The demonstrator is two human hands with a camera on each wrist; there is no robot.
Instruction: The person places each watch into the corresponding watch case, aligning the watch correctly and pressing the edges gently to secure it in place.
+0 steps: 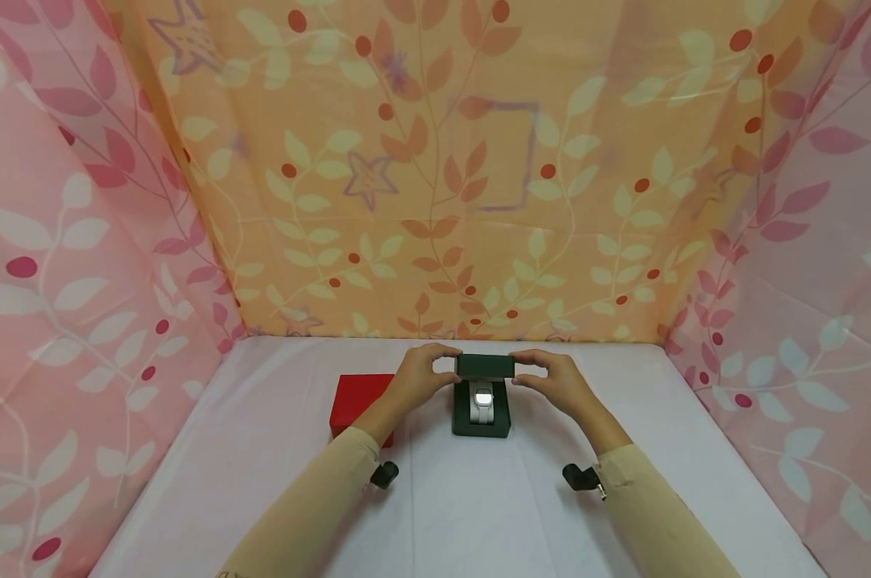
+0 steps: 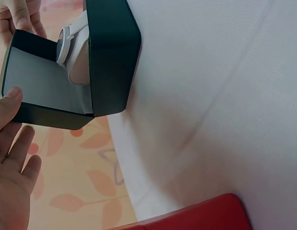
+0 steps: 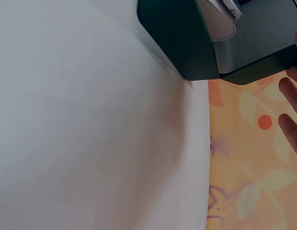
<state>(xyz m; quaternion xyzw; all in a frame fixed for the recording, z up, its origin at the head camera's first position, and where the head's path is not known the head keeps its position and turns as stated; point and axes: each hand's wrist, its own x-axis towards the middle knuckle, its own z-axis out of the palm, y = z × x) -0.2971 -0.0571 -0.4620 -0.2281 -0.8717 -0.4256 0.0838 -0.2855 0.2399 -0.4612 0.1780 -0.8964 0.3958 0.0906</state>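
Observation:
A dark green watch box point(image 1: 482, 432) stands on the white cloth with its hinged lid point(image 1: 484, 366) raised. Inside, a wristwatch point(image 1: 482, 399) with a pale strap sits wrapped round a light cushion point(image 2: 80, 66). My left hand point(image 1: 415, 379) pinches the lid's left side between thumb and fingers. On the opposite side my right hand point(image 1: 559, 384) grips the lid the same way. The left wrist view shows the lid's pale grey lining and the left thumb at its edge. Only some right fingertips point(image 3: 293, 96) appear in the right wrist view.
A red box point(image 1: 359, 395) lies to the left of the watch box, partly behind my left forearm. White cloth point(image 1: 471, 514) covers the table. Patterned curtains, orange at the back point(image 1: 435, 193) and pink at the sides, enclose it.

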